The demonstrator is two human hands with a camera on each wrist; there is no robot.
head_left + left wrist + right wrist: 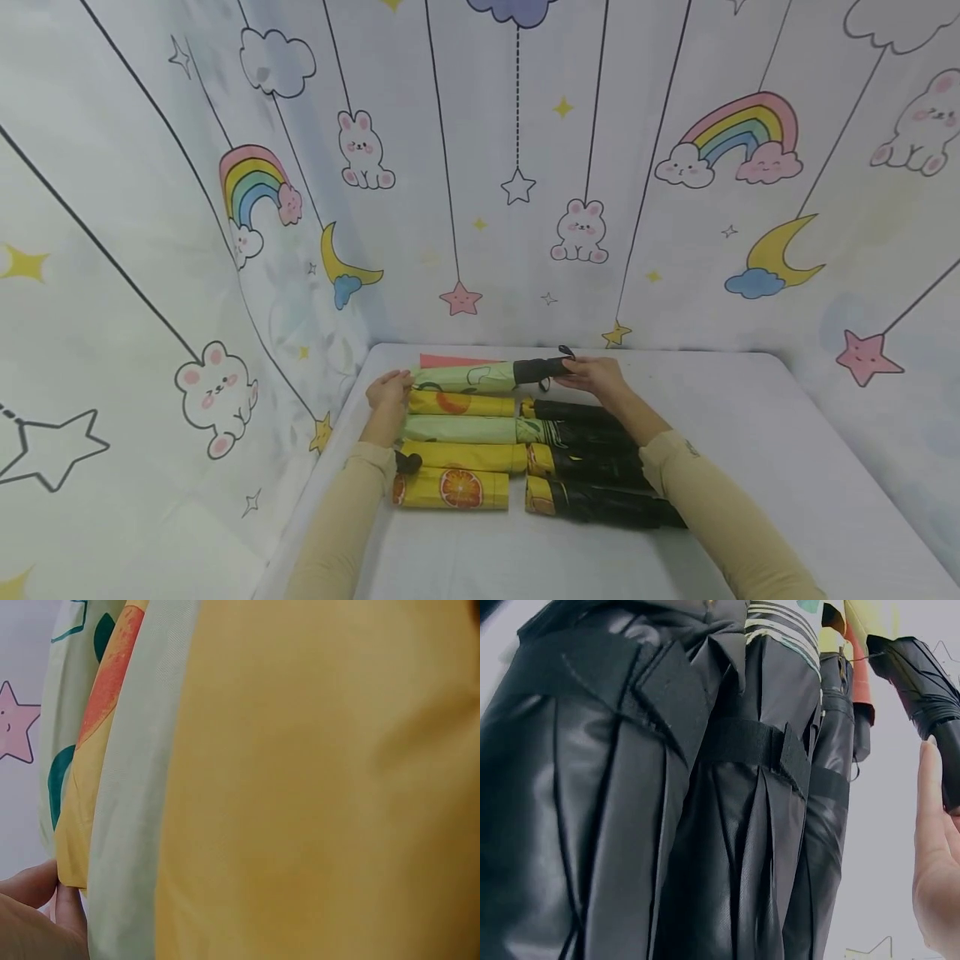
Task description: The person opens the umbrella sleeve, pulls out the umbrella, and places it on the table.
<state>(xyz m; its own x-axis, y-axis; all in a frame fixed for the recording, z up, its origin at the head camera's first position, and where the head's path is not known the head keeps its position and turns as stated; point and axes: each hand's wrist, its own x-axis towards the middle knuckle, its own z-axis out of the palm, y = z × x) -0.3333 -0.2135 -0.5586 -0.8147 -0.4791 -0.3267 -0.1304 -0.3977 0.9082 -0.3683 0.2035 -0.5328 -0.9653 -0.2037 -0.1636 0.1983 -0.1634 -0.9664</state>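
Observation:
A folded umbrella in a light green sleeve point(472, 377) lies across the back of the row, its black end point(540, 370) pointing right with a small loop. My left hand point(388, 390) holds the sleeve's left end between thumb and fingers. At the other end, my right hand point(596, 379) pinches the black tip; the right wrist view shows fingers against that black end point(930, 686). In front lie yellow sleeves point(461, 457) with orange-slice prints and another light green sleeve point(457, 429). Several black folded umbrellas point(600, 504) with strap bands lie to their right, partly hidden by my right arm.
A red piece point(450, 361) shows behind the held umbrella. Everything lies on a white-covered table point(450, 558). Patterned cloth walls point(495, 250) rise along the back, left and right sides. A small dark object point(408, 462) sits at my left wrist.

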